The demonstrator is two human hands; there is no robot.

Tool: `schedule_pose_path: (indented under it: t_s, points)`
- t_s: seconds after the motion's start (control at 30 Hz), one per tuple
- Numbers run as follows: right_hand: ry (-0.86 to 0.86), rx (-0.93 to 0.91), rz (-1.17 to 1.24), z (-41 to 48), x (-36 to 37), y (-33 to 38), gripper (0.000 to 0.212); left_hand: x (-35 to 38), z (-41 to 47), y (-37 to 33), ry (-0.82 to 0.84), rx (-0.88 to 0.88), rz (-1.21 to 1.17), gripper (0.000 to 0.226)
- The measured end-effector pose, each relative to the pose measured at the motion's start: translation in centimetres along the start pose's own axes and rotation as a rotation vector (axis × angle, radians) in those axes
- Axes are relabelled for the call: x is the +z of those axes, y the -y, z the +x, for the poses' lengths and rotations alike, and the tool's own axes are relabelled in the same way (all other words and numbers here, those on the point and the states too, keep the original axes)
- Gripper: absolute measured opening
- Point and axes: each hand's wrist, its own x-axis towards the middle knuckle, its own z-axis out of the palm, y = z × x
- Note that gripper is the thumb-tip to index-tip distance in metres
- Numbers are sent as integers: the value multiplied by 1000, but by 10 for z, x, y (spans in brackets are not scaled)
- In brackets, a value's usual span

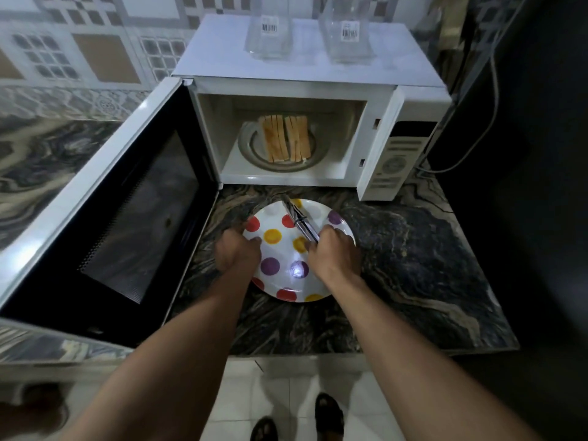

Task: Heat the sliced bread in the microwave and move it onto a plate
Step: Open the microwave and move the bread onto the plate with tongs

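Note:
Sliced bread (284,138) lies in a row on the glass turntable (319,154) inside the white microwave (305,71). Its door (127,198) hangs wide open to the left. In front of it, on the counter, sits a white plate (286,254) with red, yellow and purple dots. My left hand (237,251) grips the plate's left rim. My right hand (332,253) holds metal tongs (300,221), which lie across the plate's upper half, tips pointing toward the microwave.
Two clear plastic containers (269,33) (348,35) stand on top of the microwave. A dark marbled counter (413,265) stretches to the right. A cable (471,144) hangs beside a dark appliance at right. The counter's front edge lies below the plate.

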Motion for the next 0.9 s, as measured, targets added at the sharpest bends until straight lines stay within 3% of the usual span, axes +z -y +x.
schedule_pose_path:
  t_s: [0.2,0.3,0.37,0.43,0.57,0.73,0.9]
  points:
    - [7,24,76,0,7,-2,28,-3,-1,1,19,54,16,46]
    - [45,59,160,0,9,-3,27,-5,-8,-6,-70,75,84,32]
    - [71,73,246,1,8,-4,25,-6,-16,-20,-113,116,-11,23]
    - [98,75,364,3,7,-5,20,-12,-23,-38,-36,120,-217,22]
    - [141,55,627,4,2,-6,15,-19,-24,-61,307,21,-610,22]
    - [176,49,769,2,-3,-6,25,-26,-22,-75,494,136,-650,22]
    - [196,60,829,2,-11,-5,33,-34,-24,-88,516,201,-720,22]
